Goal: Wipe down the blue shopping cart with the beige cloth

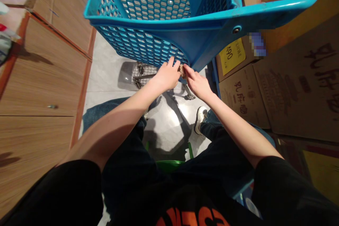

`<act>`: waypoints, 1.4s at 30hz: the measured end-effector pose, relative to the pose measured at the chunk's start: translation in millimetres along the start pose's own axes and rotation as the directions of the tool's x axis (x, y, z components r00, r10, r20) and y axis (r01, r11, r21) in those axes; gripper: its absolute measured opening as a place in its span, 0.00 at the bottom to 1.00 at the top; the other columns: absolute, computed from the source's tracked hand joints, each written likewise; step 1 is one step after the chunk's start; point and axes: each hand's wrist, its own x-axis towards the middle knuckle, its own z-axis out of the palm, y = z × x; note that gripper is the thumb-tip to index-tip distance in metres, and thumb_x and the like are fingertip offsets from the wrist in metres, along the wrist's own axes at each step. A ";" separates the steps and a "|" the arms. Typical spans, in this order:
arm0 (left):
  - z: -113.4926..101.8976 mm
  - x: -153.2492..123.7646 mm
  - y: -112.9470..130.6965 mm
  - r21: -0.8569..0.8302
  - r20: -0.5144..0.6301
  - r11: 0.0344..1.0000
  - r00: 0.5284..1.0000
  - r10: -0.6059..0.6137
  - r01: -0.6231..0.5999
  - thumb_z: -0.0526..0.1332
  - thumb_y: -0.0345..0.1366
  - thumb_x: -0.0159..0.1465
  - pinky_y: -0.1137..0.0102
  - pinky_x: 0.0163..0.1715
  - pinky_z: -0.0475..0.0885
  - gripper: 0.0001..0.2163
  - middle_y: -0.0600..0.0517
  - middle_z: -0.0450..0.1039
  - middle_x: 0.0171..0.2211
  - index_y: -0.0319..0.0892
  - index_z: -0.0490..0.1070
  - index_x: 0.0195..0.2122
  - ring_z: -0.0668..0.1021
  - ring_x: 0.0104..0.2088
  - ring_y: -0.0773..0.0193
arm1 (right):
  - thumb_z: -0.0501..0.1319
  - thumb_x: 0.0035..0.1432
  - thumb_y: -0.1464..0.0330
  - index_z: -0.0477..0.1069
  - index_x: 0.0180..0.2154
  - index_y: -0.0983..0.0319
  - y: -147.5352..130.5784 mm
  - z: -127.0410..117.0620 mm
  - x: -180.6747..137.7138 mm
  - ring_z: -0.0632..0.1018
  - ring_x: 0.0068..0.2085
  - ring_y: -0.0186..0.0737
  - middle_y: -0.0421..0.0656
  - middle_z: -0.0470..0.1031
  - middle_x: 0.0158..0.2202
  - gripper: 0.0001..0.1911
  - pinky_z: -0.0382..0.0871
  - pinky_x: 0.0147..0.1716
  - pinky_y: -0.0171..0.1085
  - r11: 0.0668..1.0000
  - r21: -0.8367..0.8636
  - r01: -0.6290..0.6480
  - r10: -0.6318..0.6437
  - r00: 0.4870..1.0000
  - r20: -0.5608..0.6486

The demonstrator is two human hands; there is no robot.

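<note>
A blue plastic shopping basket (209, 35) with perforated walls and metal legs with wheels beneath stands in front of me. At its lower near edge my two hands meet over a small tan piece (182, 71), too small to identify. My left hand (168, 74) is bent around the left side of this piece, two fingertips close to the perforated wall; its thumb is mostly hidden. From the right, my right hand (197, 83) pinches the same piece, index finger on top and the other fingers curled.
Wooden cabinets (42, 77) with metal handles line the left side. Cardboard boxes (241, 95) are stacked at the right, with a yellow price sign (231, 56) on one. Below me are a green stool (169, 165), pale tiled floor (161, 123) and a white shoe (201, 116).
</note>
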 end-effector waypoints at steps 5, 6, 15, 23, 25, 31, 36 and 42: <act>-3.1 -0.4 1.6 -0.011 0.015 1.000 1.000 -0.013 0.014 0.54 0.33 0.74 0.50 0.67 0.69 0.23 0.33 0.61 0.74 0.34 0.76 0.66 0.59 0.77 0.34 | 0.36 0.74 0.72 0.51 0.79 0.64 0.0 6.6 0.8 0.77 0.62 0.54 0.48 0.49 0.83 0.36 0.80 0.55 0.50 0.999 0.029 0.015 -0.016 0.999 0.036; -3.8 -0.4 1.8 -0.010 0.021 1.000 1.000 -0.015 0.015 0.54 0.33 0.74 0.50 0.68 0.69 0.23 0.33 0.61 0.74 0.34 0.76 0.66 0.58 0.77 0.34 | 0.36 0.74 0.72 0.53 0.79 0.64 -0.1 6.0 0.9 0.77 0.62 0.54 0.48 0.50 0.83 0.36 0.80 0.56 0.50 0.999 0.033 0.011 -0.012 0.999 0.030; -4.4 -1.5 0.5 -0.001 0.022 1.000 1.000 0.003 -0.003 0.53 0.32 0.74 0.49 0.66 0.71 0.22 0.31 0.61 0.74 0.32 0.77 0.64 0.59 0.77 0.32 | 0.35 0.74 0.73 0.53 0.78 0.68 -2.6 -2.6 0.5 0.77 0.62 0.56 0.50 0.50 0.82 0.36 0.82 0.51 0.51 0.999 0.033 0.028 -0.032 0.992 0.119; -5.5 -0.8 1.5 0.011 0.030 1.000 1.000 0.000 -0.001 0.54 0.33 0.74 0.49 0.67 0.70 0.22 0.32 0.61 0.74 0.33 0.76 0.66 0.59 0.77 0.32 | 0.36 0.76 0.71 0.54 0.78 0.68 3.6 1.5 2.6 0.76 0.64 0.54 0.51 0.52 0.82 0.35 0.79 0.56 0.49 1.000 0.025 0.004 -0.004 1.000 -0.023; -6.9 -1.2 2.4 0.020 0.041 1.000 0.999 -0.003 0.002 0.55 0.33 0.74 0.49 0.67 0.70 0.22 0.31 0.61 0.74 0.32 0.75 0.66 0.59 0.77 0.32 | 0.37 0.73 0.74 0.57 0.77 0.68 2.4 6.8 1.5 0.77 0.62 0.55 0.50 0.49 0.82 0.36 0.80 0.53 0.51 0.999 -0.028 0.031 -0.030 0.998 0.058; -5.5 -1.1 1.8 0.021 0.029 1.000 1.000 -0.006 0.006 0.54 0.33 0.75 0.51 0.67 0.71 0.23 0.33 0.62 0.74 0.35 0.75 0.67 0.59 0.77 0.34 | 0.38 0.75 0.72 0.55 0.78 0.68 1.3 11.9 2.7 0.77 0.61 0.54 0.50 0.51 0.82 0.35 0.80 0.53 0.48 1.000 -0.029 0.012 -0.012 1.000 0.026; -2.9 -0.4 0.3 0.011 0.025 1.000 1.000 0.004 -0.004 0.54 0.33 0.74 0.50 0.66 0.70 0.23 0.32 0.61 0.74 0.34 0.74 0.67 0.59 0.76 0.32 | 0.38 0.74 0.74 0.55 0.78 0.67 -0.5 10.0 2.6 0.77 0.60 0.55 0.49 0.49 0.83 0.35 0.79 0.51 0.48 0.998 -0.064 0.016 -0.013 0.999 0.044; -5.6 -1.8 -0.9 0.017 0.041 1.000 0.999 0.012 -0.013 0.54 0.34 0.74 0.52 0.64 0.71 0.24 0.33 0.60 0.74 0.35 0.73 0.68 0.58 0.76 0.33 | 0.39 0.73 0.75 0.57 0.77 0.69 -5.6 8.6 1.3 0.77 0.60 0.55 0.50 0.50 0.82 0.35 0.80 0.50 0.49 0.996 -0.068 0.061 -0.054 0.994 0.099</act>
